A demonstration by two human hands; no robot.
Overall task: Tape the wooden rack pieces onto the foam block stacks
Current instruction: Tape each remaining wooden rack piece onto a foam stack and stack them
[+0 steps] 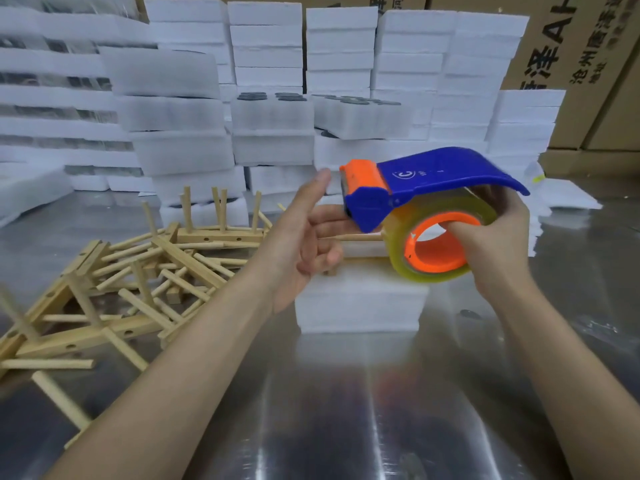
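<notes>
A white foam block stack (360, 306) stands on the shiny metal table (346, 410) in front of me. A wooden rack piece (360, 238) lies on top of it, mostly hidden behind my hands. My right hand (495, 244) grips a blue and orange tape dispenser (433, 181), fingers through the core of its clear tape roll (446, 237), just above the stack's right end. My left hand (308, 237) hovers beside the dispenser's orange nose, thumb up and fingers loosely bent, with its fingertips hidden behind the dispenser. A pile of wooden rack pieces (138, 271) lies at the left.
Many stacks of white foam blocks (270, 98) fill the back of the table, some with dark round discs (252, 96) on top. Cardboard boxes (588, 46) stand behind at the right. Loose foam sheets (568, 199) lie at the right.
</notes>
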